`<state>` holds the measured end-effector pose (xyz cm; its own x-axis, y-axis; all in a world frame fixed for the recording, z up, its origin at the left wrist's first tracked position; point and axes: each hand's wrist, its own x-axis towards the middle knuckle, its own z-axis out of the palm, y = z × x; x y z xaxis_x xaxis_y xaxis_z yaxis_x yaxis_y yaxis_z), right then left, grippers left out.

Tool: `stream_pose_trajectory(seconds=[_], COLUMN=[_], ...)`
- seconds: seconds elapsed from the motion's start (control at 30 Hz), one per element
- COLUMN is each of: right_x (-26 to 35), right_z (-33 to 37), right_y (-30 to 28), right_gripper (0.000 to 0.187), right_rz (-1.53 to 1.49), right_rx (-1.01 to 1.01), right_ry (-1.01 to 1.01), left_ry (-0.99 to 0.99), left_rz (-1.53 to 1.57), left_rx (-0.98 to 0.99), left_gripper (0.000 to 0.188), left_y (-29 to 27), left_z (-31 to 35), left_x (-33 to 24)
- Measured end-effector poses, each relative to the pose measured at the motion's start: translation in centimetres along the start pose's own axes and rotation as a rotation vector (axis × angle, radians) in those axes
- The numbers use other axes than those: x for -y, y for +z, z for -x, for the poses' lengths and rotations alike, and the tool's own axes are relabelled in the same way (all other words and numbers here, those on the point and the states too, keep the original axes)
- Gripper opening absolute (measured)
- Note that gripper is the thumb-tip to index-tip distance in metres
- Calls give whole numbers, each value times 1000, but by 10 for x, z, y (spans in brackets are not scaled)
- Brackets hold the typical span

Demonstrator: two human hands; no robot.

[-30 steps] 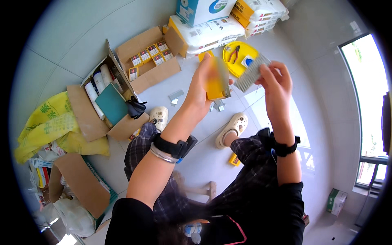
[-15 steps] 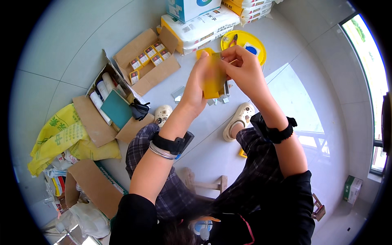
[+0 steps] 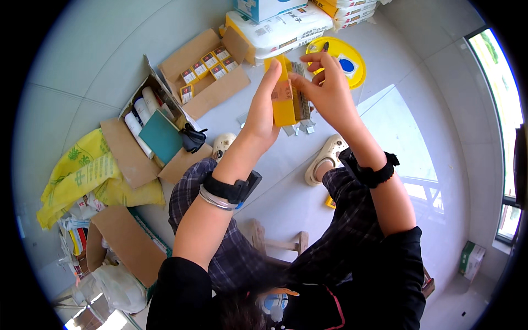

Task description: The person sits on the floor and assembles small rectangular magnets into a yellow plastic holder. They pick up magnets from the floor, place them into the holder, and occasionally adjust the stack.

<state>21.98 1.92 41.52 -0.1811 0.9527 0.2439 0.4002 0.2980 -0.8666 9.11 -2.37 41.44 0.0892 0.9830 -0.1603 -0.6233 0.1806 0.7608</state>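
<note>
Yellow carton (image 3: 284,114): clamped pretty snugly in the left hand (image 3: 264,109)
Staple-like metal strips (image 3: 304,105): touched, looks like, by the right hand (image 3: 331,85), fingers loosely parted

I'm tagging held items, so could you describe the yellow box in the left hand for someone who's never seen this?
Find the open cardboard carton beside the white sacks, then move right to the left hand. That hand holds the yellow box, with grey metal strips along its right side. Unlike the small yellow boxes in the carton, it is gripped in a hand.
</note>
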Motion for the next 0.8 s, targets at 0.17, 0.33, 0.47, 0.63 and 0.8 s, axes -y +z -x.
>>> stream_pose_trajectory(seconds=[0.17,0.33,0.47,0.63,0.8], right_x=[-24,-86,-149,-226,-286], right_z=[-3,-3,2,18,36], right_y=[-2,16,71,159,242], right_gripper=[31,28,26,20,24], right_rz=[-169,113,335,972,910], right_rx=[-32,122,452,736,605], right_ry=[120,240,231,-173,-33], left_ry=[16,144,176,74,30], left_rz=[-1,-24,-99,-108,-120], left_rx=[-87,-264,-301,-434,-492], left_gripper=[63,65,66,69,72], left_y=[-21,-54,-85,-123,-151], left_z=[-4,-13,-4,28,50], left_x=[-7,-27,-42,-48,-47])
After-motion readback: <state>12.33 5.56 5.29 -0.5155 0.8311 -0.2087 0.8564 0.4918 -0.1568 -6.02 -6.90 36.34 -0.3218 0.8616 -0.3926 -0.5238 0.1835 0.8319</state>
